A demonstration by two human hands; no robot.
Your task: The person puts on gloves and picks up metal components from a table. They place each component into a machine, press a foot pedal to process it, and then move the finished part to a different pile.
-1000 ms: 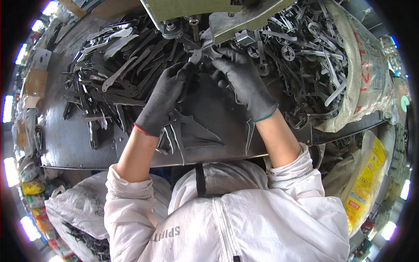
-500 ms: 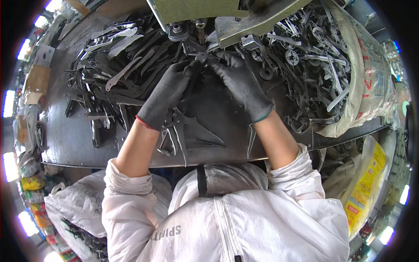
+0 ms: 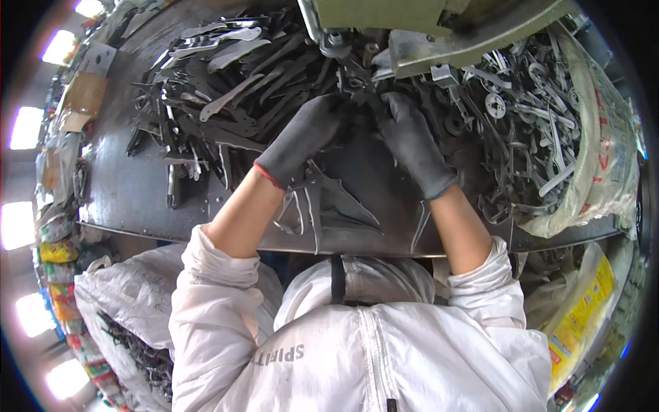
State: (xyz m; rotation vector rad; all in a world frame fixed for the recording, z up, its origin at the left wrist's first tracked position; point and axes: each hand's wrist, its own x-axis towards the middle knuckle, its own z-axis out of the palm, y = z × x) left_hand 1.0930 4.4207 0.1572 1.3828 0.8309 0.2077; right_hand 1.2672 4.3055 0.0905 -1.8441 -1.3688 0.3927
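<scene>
Both my hands wear dark knitted gloves and meet at the tooling under the green machine head. My left hand [image 3: 302, 141], with a red cuff edge, curls its fingers in from the left beside a small dark metal part [image 3: 362, 95]. From the right, my right hand [image 3: 415, 145], with a green cuff edge, bends its fingers toward the same spot. Shadow and the gloves hide the fingertips, so what each one grips is unclear. Above them is the machine's bolted metal fixture [image 3: 336, 42]. Several flat, pointed metal pieces [image 3: 343, 199] lie on the table near my left wrist.
A heap of flat metal handles [image 3: 233, 96] covers the table's left side. On the right, smaller metal levers and rings [image 3: 525, 113] spill from a woven sack [image 3: 597, 144]. The machine's green head [image 3: 384, 14] overhangs the hands. The metal table's front edge [image 3: 151, 237] runs before my body.
The whole view has shifted, so the bench appears farther right. My hands stay at the fixture; their fingers are now more hidden, and the small metal part between them shows less clearly.
</scene>
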